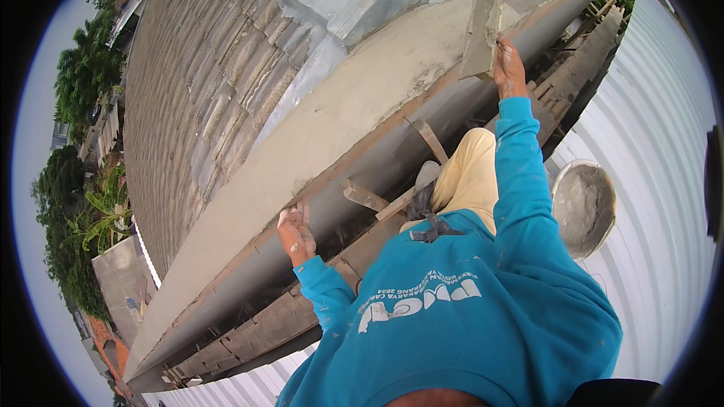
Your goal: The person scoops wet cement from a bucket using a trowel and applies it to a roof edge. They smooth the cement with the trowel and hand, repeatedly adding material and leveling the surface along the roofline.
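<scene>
My right hand [509,68] is closed on a flat, cement-smeared float [479,34] held against the upper stretch of the long grey plastered ledge [354,98]. Lower down to the left, my left hand [296,235] is at the ledge's edge, fingers loosely bent and slightly apart, with nothing visible in them. A round bucket [582,207] of grey mortar sits to my right, beside my forearm.
A tiled roof [200,83] with a pale grey capping [373,7] rises beyond the ledge. Below are timber pieces [362,196], my legs and a dark gap. White corrugated metal sheeting [656,90] runs along the right. Trees [75,90] and other roofs stand at far left.
</scene>
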A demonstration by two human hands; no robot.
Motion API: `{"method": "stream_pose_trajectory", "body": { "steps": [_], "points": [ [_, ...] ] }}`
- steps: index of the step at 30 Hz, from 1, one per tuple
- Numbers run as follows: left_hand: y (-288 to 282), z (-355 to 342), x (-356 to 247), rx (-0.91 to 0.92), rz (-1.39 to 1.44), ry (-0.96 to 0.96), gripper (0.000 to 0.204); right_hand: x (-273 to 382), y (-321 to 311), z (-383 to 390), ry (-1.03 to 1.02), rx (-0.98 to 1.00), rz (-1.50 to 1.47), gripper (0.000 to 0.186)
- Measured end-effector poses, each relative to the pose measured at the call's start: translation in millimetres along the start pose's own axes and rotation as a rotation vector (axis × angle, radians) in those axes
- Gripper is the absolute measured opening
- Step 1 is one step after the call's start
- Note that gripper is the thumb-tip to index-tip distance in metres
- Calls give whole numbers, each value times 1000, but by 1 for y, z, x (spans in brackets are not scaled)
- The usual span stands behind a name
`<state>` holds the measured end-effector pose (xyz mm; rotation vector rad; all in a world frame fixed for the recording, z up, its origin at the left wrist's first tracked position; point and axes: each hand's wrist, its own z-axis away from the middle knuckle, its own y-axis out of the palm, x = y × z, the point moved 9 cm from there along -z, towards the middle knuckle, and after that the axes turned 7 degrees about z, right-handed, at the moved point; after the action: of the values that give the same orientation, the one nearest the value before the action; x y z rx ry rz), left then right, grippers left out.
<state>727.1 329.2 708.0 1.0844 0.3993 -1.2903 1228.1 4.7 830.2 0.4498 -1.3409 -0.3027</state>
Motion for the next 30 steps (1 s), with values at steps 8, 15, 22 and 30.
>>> {"method": "stream_pose_trajectory", "body": {
  "steps": [8, 15, 22, 30],
  "points": [
    [3, -1, -1, -7, -21, -29, 25, -7, -101, -78, -119, -91, -213, 36],
    [3, 3, -4, -44, -68, -6, 26, 17, -116, -130, -90, -39, -43, 38],
    [14, 8, -7, -56, -65, -3, 30, 70, -99, -163, -200, -11, 337, 43],
    [13, 7, -7, -41, -108, -1, 35, 91, -49, -181, -575, -123, 1375, 55]
  ]
}}
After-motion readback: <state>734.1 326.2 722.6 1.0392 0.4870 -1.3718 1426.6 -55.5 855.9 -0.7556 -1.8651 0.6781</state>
